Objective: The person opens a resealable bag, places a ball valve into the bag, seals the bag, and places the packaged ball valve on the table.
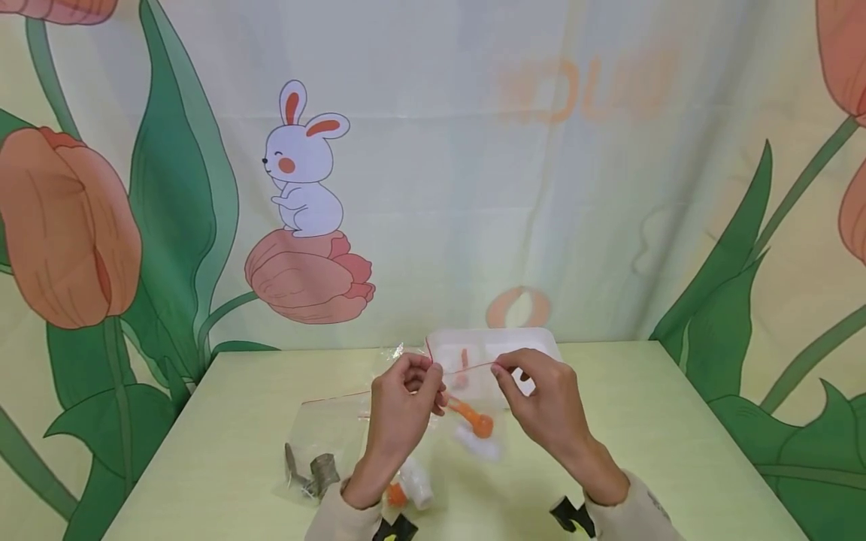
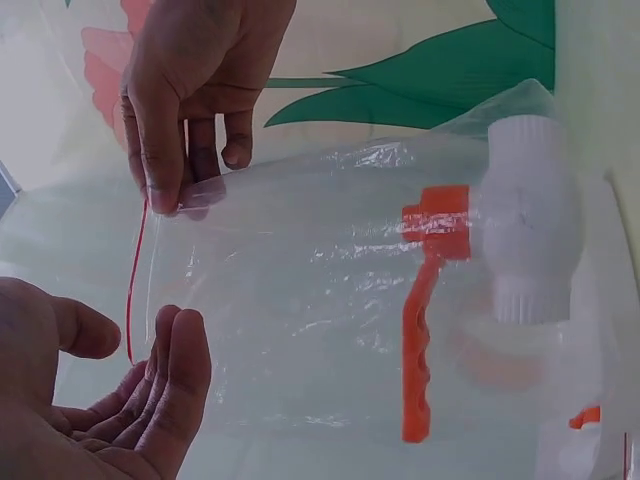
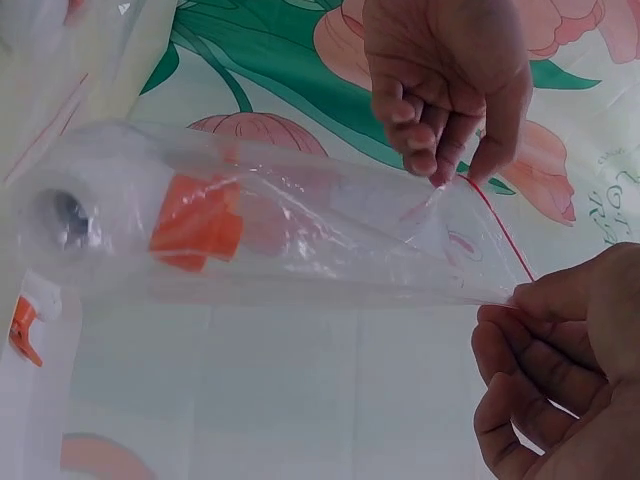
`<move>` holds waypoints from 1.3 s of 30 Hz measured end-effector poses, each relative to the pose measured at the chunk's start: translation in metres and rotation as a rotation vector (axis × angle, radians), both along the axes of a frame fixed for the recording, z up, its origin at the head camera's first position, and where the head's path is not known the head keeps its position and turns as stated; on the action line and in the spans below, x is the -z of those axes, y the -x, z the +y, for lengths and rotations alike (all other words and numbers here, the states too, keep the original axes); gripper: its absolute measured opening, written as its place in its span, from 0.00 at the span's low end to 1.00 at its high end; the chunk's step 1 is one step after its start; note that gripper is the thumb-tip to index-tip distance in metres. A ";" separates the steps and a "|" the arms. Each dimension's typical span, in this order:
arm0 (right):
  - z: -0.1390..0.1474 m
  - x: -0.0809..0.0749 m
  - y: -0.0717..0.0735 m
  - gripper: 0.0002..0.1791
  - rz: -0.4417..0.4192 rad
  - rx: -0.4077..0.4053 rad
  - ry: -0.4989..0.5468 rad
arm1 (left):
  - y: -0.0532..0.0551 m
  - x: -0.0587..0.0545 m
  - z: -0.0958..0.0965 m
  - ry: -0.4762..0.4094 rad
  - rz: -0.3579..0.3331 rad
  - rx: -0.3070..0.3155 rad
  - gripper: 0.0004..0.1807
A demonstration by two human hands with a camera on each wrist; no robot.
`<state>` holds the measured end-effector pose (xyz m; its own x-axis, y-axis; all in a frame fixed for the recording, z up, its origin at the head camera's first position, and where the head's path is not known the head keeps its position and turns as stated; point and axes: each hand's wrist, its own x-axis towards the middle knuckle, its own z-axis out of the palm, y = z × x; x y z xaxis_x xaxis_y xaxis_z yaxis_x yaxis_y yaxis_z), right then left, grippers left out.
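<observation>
From the head I'm looking forward and down across the surface (image 1: pixel 649 421); from each wrist I'm viewing the clear bag (image 2: pixel 300 300) close up, both sharing its valve (image 2: pixel 525 220).

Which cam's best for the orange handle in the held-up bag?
Left wrist: the orange handle shows lengthwise, large and side-on through the clear bag. Right wrist shows it foreshortened into a chunky block; head shows it much smaller.

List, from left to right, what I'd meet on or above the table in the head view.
Slender dark grey piece → stubby grey cylindrical piece → the person's bare left grip → orange plastic handle with a rounded end → the person's bare right grip.
</observation>
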<state>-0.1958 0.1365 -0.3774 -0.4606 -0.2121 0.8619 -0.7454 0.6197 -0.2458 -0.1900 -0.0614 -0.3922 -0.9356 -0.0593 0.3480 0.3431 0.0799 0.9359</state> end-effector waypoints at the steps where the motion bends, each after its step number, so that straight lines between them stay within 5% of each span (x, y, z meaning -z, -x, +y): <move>1: 0.001 -0.001 0.001 0.08 0.002 0.002 0.000 | 0.000 0.000 -0.001 0.007 0.000 0.001 0.04; 5: 0.004 -0.003 0.004 0.07 -0.009 0.017 -0.014 | -0.002 -0.001 -0.006 0.074 0.070 -0.022 0.03; 12: 0.011 -0.005 0.006 0.05 -0.044 0.031 -0.062 | -0.001 -0.006 -0.010 0.309 0.378 -0.098 0.04; 16: 0.012 -0.007 0.006 0.05 -0.062 0.013 -0.078 | 0.001 -0.012 -0.009 0.409 0.472 -0.095 0.09; 28: 0.011 -0.011 0.004 0.04 -0.127 0.002 -0.129 | 0.009 -0.024 -0.007 0.642 0.472 0.017 0.20; 39: 0.010 -0.007 0.003 0.05 -0.147 -0.003 -0.154 | 0.018 -0.026 0.004 0.652 0.348 0.217 0.17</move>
<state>-0.1992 0.1466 -0.3704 -0.5785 -0.3372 0.7427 -0.7100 0.6564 -0.2550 -0.2075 -0.0571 -0.3666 -0.7327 0.4315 0.5262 0.6805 0.4754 0.5577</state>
